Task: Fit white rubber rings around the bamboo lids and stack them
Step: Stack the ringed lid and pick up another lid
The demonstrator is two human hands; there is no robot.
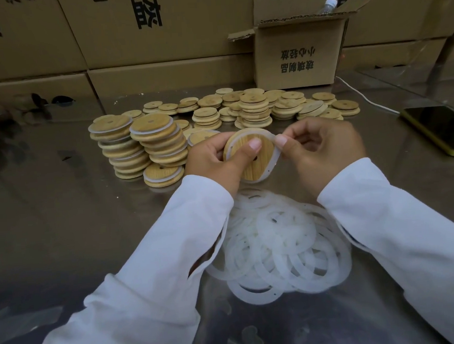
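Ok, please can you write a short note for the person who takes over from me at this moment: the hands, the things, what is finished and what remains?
Left hand grips the round bamboo lid, thumb on its face.
Right hand pinches the white rubber ring, which is not yet fully seated round that lid.
Done: ringed lids stand stacked at the left on the steel table.
Left: seat this ring and stack the lid, then do the bare lids piled behind. Loose white rings lie in a heap between the sleeves.
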